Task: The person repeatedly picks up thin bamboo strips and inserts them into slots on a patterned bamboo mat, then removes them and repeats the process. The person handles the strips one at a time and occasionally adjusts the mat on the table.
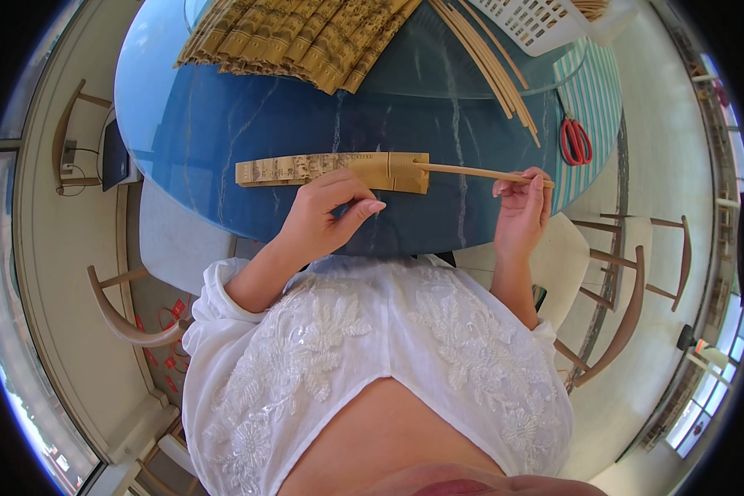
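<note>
A long folded paper strip (409, 174), golden brown with dark printed pictures, lies across the blue marbled table (289, 120) in front of me. My left hand (326, 211) is closed at its near edge, fingers curled over it and thumb pointing right; the fingertips are partly hidden. A thin wooden stick (463, 171) is pinched between the thumb and fingers of my right hand (524, 202). Its left tip meets the right end of the paper strip; whether it goes inside a fold, I cannot tell.
Many similar folded papers (293, 41) are piled at the back. Several loose sticks (488, 66) lie near a white slotted basket (533, 25). Red-handled scissors (575, 142) rest on a striped cloth (599, 99) at right. Wooden chairs (628, 306) stand around the table.
</note>
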`<state>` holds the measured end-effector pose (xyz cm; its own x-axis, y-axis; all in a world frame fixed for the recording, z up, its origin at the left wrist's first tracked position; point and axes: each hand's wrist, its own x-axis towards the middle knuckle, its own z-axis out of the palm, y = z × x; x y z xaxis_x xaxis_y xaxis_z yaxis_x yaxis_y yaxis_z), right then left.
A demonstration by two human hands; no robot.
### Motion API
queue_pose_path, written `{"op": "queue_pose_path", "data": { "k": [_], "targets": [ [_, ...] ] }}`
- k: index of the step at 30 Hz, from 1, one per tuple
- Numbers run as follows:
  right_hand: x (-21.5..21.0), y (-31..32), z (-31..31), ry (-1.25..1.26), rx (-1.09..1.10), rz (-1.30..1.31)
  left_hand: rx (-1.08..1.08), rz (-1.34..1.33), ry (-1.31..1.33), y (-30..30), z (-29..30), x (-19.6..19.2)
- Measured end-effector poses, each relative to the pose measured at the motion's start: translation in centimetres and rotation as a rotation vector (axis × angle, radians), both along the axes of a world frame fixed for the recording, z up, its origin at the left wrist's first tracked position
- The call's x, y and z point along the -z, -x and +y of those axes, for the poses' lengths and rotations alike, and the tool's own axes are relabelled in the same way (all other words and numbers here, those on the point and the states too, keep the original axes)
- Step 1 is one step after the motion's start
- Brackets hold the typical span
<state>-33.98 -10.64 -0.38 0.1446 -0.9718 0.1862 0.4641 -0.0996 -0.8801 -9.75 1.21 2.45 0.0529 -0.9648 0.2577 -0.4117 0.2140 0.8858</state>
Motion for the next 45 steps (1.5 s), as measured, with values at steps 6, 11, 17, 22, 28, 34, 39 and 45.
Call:
{"op": "queue_pose_path", "data": {
  "k": [6, 11, 17, 22, 28, 34, 39, 45],
  "targets": [
    [-0.4, -0.6, 0.2, -0.006, -0.077, -0.056, -0.117, 0.726, -0.420, 0.5, 1.5, 2.3],
    [-0.6, -1.1, 1.0, -0.032, -0.134, -0.055, -0.245, 0.934, -0.255, -0.1, 1.4, 3.4],
    [-0.5, -2.0, 1.8, -0.071, -0.253, -0.034, -0.212, 0.850, -0.253, 0.1, 1.8, 2.9],
    [-0.2, -3.9, 3.4, -0.081, -0.383, -0.010, -0.215, 0.817, -0.206, 0.3, 1.9, 3.0],
    [0.1, -5.2, 4.4, -0.066, -0.550, 0.122, -0.208, 0.817, -0.170, 0.1, 2.2, 3.1],
    [-1.1, -5.1, 3.8, -0.243, -0.659, -0.084, -0.224, 0.835, -0.112, -1.0, 2.5, 3.3],
    [-0.5, -4.4, 3.4, -0.250, -0.686, -0.025, -0.210, 0.814, -0.079, -1.5, 2.7, 3.4],
    [-0.8, -4.3, 3.1, -0.118, -0.675, 0.072, -0.233, 1.012, -0.039, -2.1, 3.0, 4.0]
  ]
}}
